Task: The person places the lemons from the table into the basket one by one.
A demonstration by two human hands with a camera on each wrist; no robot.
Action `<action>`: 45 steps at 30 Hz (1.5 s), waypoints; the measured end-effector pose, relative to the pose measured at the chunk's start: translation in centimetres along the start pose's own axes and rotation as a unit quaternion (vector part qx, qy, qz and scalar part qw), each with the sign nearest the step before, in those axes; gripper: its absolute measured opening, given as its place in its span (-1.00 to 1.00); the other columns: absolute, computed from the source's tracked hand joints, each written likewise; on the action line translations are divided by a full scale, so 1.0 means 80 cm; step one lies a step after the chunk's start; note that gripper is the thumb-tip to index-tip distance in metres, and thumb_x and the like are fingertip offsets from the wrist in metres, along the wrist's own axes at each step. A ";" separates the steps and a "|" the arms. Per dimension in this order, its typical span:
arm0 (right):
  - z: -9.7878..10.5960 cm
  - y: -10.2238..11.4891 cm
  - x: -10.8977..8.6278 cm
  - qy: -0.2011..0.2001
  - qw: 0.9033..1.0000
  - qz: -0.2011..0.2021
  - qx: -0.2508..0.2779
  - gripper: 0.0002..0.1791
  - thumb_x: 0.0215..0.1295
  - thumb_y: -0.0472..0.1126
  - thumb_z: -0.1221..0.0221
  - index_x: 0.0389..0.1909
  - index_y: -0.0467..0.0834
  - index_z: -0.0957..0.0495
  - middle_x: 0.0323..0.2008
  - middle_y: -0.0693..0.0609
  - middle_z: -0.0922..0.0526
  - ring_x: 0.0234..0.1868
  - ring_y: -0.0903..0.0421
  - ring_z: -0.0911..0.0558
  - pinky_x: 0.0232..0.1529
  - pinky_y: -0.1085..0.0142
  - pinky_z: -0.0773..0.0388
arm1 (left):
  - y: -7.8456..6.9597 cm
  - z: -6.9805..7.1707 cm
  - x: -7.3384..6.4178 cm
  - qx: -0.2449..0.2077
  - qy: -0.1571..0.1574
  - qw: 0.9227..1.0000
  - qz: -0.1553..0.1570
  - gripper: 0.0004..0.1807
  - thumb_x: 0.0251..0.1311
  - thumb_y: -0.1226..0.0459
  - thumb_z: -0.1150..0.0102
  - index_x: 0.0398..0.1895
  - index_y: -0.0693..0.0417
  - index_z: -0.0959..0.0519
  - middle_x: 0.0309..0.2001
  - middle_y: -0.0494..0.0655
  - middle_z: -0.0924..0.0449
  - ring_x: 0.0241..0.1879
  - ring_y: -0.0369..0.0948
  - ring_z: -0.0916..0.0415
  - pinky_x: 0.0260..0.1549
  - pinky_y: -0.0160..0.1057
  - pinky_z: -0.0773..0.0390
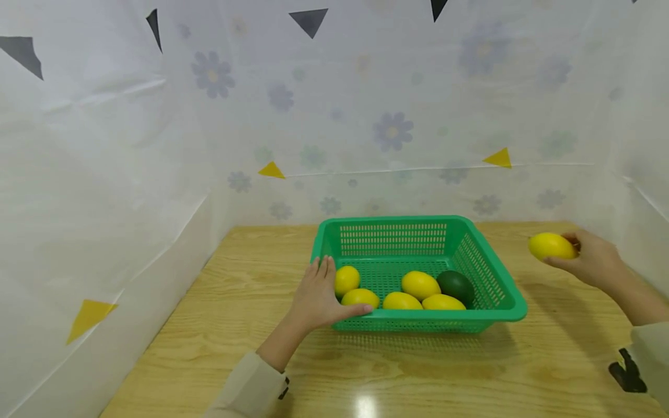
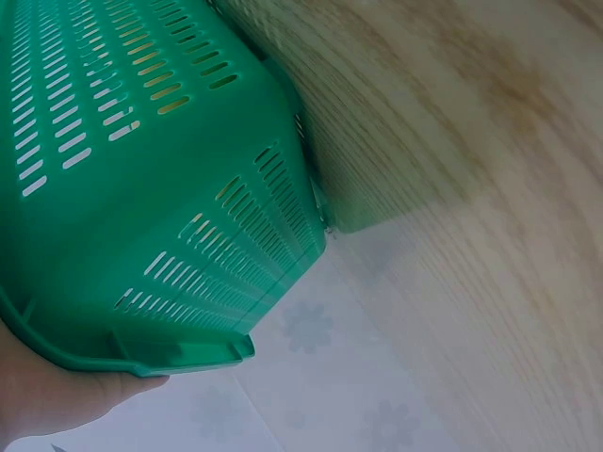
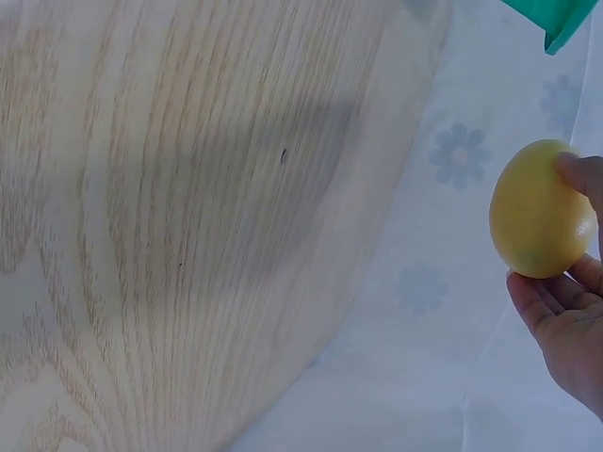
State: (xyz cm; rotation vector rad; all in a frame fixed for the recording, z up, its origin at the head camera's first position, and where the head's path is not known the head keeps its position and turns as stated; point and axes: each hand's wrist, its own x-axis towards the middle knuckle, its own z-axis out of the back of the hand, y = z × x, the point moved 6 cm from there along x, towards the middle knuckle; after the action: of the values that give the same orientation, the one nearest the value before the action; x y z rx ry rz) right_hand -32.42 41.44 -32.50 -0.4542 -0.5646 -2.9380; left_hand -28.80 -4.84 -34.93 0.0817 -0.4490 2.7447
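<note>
On the right, my right hand [image 1: 601,258] pinches a yellow lemon [image 1: 551,247] between thumb and fingers, raised above the table. The right wrist view shows the same lemon [image 3: 539,209] upright in the fingertips. My left hand [image 1: 319,299] rests on the front left corner of a green plastic basket [image 1: 483,314], fingers straight over the left rim and thumb along the front rim. Inside the basket lie several lemons [image 1: 420,285] and one dark green, avocado-like fruit [image 1: 456,288], all towards the front. The front rim hides part of the front lemons.
The basket stands on a light wooden table [image 1: 251,273]. White sheeting [image 1: 334,104] with flower prints and triangles closes off the back and both sides. The basket's right rim lies between the held lemon and the fruit inside.
</note>
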 end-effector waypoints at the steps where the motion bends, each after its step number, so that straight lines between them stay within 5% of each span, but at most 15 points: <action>1: 0.000 0.002 0.000 -0.002 1.000 0.002 0.001 -0.29 0.14 -0.06 -0.25 -0.02 -0.63 -0.28 -0.19 -0.60 -0.41 -0.29 -0.39 -0.47 -0.46 -0.03 -0.51 | 0.000 0.000 0.000 0.000 0.000 1.000 0.000 0.34 -0.16 -0.55 0.17 0.42 0.34 0.08 0.44 0.25 0.12 0.45 0.12 0.23 0.42 0.03 0.12; 9: 0.004 0.016 0.004 -0.010 1.000 0.007 0.004 -0.31 0.15 -0.07 -0.25 0.00 -0.60 -0.27 -0.17 -0.59 -0.40 -0.27 -0.37 -0.46 -0.44 -0.04 -0.49 | 0.000 -0.001 0.000 0.000 0.001 1.000 -0.001 0.40 -0.24 -0.63 0.32 0.42 0.34 0.09 0.44 0.25 0.13 0.45 0.12 0.23 0.42 0.03 0.12; 16: 0.006 0.026 0.007 -0.001 1.000 0.006 0.004 -0.28 0.18 -0.05 -0.22 0.06 -0.59 -0.24 -0.12 -0.58 -0.39 -0.22 -0.38 -0.45 -0.38 -0.07 -0.48 | -0.002 0.000 0.000 0.008 0.002 1.000 0.002 0.25 -0.06 -0.44 0.03 0.41 0.35 0.09 0.44 0.26 0.12 0.45 0.13 0.22 0.42 0.04 0.12; 23: 0.007 0.037 0.013 0.000 1.000 0.010 0.018 -0.29 0.18 -0.07 -0.22 0.05 -0.59 -0.25 -0.13 -0.57 -0.39 -0.22 -0.36 -0.46 -0.40 -0.06 -0.52 | -0.001 -0.001 0.000 0.005 0.002 1.000 0.001 0.30 -0.11 -0.52 0.13 0.42 0.33 0.09 0.44 0.25 0.12 0.45 0.12 0.23 0.42 0.03 0.13; 45: 0.004 0.072 0.026 -0.012 0.999 0.038 0.028 -0.30 0.14 -0.09 -0.27 0.05 -0.58 -0.28 -0.12 -0.54 -0.43 -0.18 -0.35 -0.48 -0.36 -0.07 -0.54 | -0.002 -0.002 0.001 0.001 0.001 1.000 0.012 0.25 -0.07 -0.42 -0.02 0.42 0.32 0.10 0.45 0.23 0.13 0.46 0.11 0.23 0.43 0.03 0.14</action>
State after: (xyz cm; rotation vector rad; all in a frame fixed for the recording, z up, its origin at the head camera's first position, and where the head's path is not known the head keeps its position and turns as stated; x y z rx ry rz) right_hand -33.34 36.09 -29.60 -0.4949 -0.6174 -2.8394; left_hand -28.84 -4.61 -35.03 0.0738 -0.4488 2.7682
